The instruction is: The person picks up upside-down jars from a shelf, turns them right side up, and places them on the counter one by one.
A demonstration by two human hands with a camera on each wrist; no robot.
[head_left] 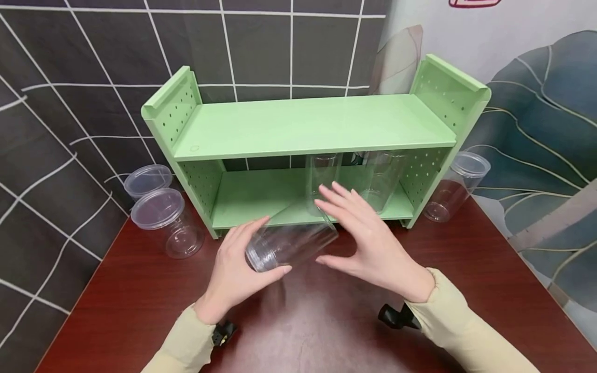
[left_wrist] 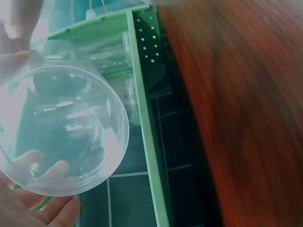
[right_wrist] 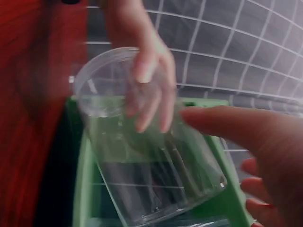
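A clear plastic jar (head_left: 291, 241) is held tilted in the air by my left hand (head_left: 238, 264), fingers and thumb curled round its rim end. That round rim (left_wrist: 125, 127) faces the camera in the left wrist view, and the see-through wall shows nothing inside. The jar's base end points up and right, toward my right hand (head_left: 368, 241). My right hand is spread beside that end, thumb apart from the fingers. In the right wrist view its thumb (right_wrist: 213, 122) comes close to the jar wall; whether they touch I cannot tell.
A green two-tier shelf (head_left: 298, 124) stands behind the hands on the reddish wooden table (head_left: 298, 331). Two clear jars (head_left: 322, 176) (head_left: 384, 178) stand on its lower tier. Lidded jars stand left (head_left: 184, 241) and right (head_left: 450, 197) of it. Dark tiled wall (head_left: 261, 49) lies behind.
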